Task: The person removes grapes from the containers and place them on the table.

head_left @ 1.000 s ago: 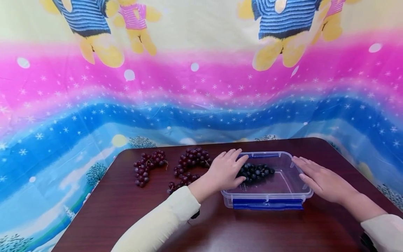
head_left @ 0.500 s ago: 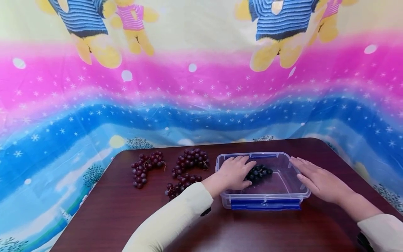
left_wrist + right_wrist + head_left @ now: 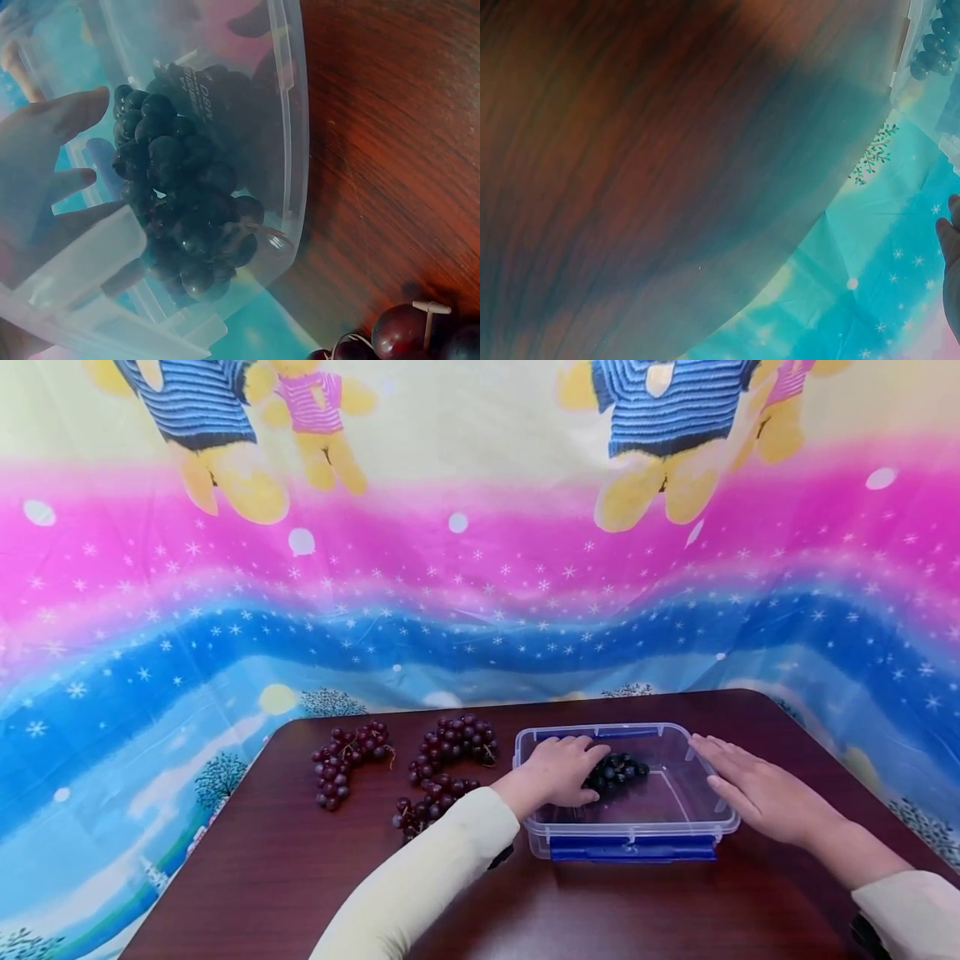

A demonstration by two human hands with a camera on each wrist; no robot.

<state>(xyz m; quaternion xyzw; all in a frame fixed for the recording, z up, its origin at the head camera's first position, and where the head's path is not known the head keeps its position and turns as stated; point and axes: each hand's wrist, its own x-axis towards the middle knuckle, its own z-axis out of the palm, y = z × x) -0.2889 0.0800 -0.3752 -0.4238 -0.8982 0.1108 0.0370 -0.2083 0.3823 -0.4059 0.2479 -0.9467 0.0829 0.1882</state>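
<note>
A bunch of dark, almost black grapes lies in a clear plastic box with blue side clips. My left hand reaches over the box's left side, just above the bunch's left end. In the left wrist view that hand's fingers are spread beside the black grapes, seen through the cloudy box wall; whether they touch is hard to tell. My right hand rests with straight fingers along the box's right rim. Only its fingertips show in the right wrist view.
Left of the box lie red grape bunches: one at far left, one farther back, one nearer, partly behind my left sleeve. All rest on a dark brown table. A printed curtain hangs behind.
My left hand has moved right and down, from over the box's left rim to inside it above the black grapes, then nearly stopped. The right hand has stayed at the right rim.
</note>
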